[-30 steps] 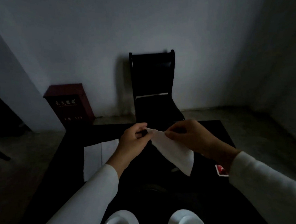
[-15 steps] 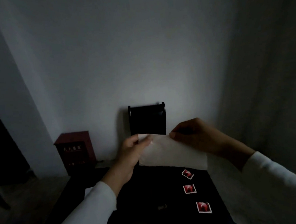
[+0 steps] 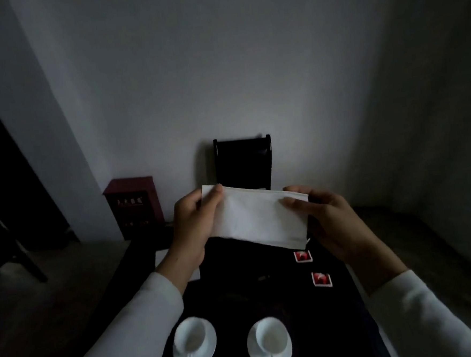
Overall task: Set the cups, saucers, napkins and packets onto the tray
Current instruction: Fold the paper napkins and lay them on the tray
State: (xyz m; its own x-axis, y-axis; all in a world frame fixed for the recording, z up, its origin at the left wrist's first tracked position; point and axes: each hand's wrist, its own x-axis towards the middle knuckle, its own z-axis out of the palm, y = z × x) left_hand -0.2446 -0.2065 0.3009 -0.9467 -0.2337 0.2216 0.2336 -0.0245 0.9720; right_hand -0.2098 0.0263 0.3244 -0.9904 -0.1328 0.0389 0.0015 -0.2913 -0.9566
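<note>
A: Why is the napkin (image 3: 259, 218) held above the table (image 3: 243, 261)?
B: Its upper corners are pinched by the left hand (image 3: 193, 226) and the right hand (image 3: 329, 219), likely so the fold is squared before it is laid down. The tray cannot be made out.

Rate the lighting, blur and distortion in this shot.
Head view: dim throughout, brightest on the grey wall behind the black chair; corners darken and wall edges lean, wide-angle distortion. The white folded paper napkin reads clearly; the two white ceramic cups are slightly blurred; the black tabletop swallows detail, so a tray cannot be made out.
</note>
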